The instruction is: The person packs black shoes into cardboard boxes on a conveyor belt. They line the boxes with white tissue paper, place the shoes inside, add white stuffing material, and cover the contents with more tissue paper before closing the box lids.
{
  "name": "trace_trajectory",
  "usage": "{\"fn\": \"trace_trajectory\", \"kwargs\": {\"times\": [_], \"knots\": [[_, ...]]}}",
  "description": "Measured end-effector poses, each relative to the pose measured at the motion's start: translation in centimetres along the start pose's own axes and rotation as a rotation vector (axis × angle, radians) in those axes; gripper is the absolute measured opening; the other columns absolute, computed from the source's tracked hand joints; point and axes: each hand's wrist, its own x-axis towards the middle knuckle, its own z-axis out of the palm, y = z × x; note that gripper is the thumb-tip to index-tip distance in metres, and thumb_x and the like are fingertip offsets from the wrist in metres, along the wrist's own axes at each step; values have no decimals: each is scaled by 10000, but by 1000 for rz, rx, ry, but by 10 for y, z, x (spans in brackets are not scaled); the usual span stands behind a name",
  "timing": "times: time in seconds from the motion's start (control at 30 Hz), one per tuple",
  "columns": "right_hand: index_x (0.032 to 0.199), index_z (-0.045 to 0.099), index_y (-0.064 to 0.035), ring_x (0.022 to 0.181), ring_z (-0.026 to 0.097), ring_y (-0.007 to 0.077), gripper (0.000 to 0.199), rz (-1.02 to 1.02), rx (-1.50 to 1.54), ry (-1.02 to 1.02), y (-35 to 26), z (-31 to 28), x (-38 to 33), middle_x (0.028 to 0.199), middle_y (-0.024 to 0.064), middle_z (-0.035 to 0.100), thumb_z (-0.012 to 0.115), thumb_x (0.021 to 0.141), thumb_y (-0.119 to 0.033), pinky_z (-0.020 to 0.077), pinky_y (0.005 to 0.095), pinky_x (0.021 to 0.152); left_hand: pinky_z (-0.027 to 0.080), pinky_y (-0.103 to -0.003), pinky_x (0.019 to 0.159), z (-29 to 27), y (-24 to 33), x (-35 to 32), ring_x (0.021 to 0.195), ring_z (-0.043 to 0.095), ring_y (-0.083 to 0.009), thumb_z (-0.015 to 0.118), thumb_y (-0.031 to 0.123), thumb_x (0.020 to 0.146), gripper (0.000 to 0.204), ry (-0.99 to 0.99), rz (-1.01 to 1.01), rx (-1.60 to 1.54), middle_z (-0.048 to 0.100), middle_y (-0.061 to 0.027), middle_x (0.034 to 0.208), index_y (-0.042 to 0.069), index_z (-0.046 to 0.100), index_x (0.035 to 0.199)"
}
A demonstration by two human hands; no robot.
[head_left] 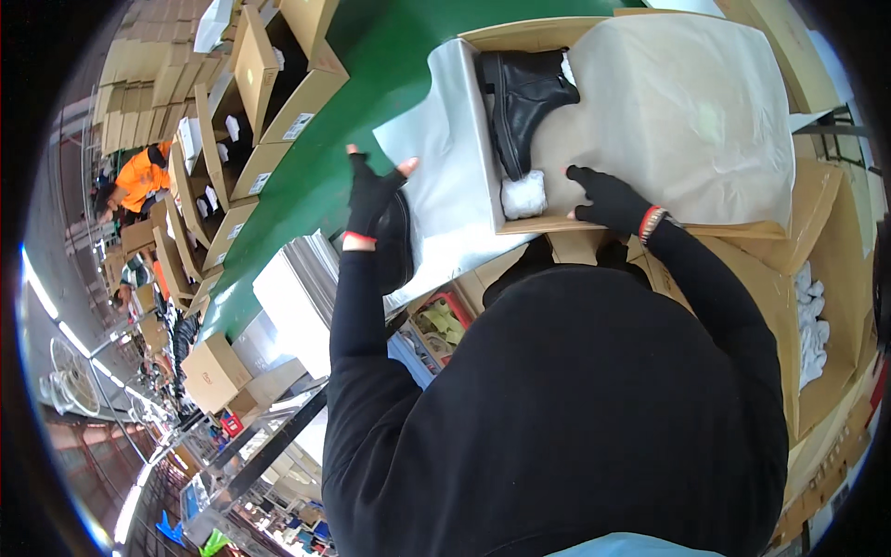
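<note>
Black-gloved, spreads left hand (376, 195) loosely beside one black boot (397, 246), cannot tell if touching; poises right hand (608, 197), fingers parted, gripping nothing visible, over near rim of one open carton (534, 35). Seems mid-packing, with a second boot (515, 111) inside, past one white wad (524, 195); likely calls next for a firm hold on the first.

I see a green worktop (390, 60) with an open shoebox (538, 225) at its near edge, pale paper (445, 116) spreading leftward from it. Further left along that edge sits a stack of white sheets (295, 292); open cartons (316, 88) line the far edge.
</note>
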Motion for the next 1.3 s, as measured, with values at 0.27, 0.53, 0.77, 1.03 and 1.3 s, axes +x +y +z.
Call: {"fn": "trace_trajectory", "kwargs": {"times": [0.27,0.53,0.77,1.03,1.3], "knots": [[1345,417,-28,1094,559,404,813,40,-128,-187,-5,21,62,1242,265,513,732,733,-462,452,434,924,517,-327,762,-10,151,16,829,650,-192,688,320,866,444,-769,-87,-752,647,-131,987,-22,556,1116],[1407,370,-37,1081,582,310,764,112,142,6,-33,-15,-17,1370,192,465,689,816,-400,477,392,889,201,-527,1118,16,88,-21,1409,188,-403,803,666,516,1451,-459,199,452,139,-259,1526,-12,-34,1488],[1416,376,-55,772,611,113,666,86,428,314,-57,-50,-55,1187,108,584,704,846,-157,500,259,689,496,-313,586,42,75,0,633,665,-189,522,250,954,296,-303,82,-295,631,-106,701,-31,584,884],[1391,397,-44,745,613,107,623,5,479,364,-105,-91,-10,1075,93,631,700,861,-165,499,258,684,502,-385,792,30,138,-17,949,629,-293,802,503,670,774,1,458,74,573,-124,1103,41,472,1195],[1480,212,-60,991,587,195,875,-11,507,205,-123,-70,-15,1254,129,516,752,795,-130,513,315,809,510,-322,483,45,141,6,553,657,-223,643,370,884,461,-363,-44,-488,543,-98,490,-49,594,698]]}}
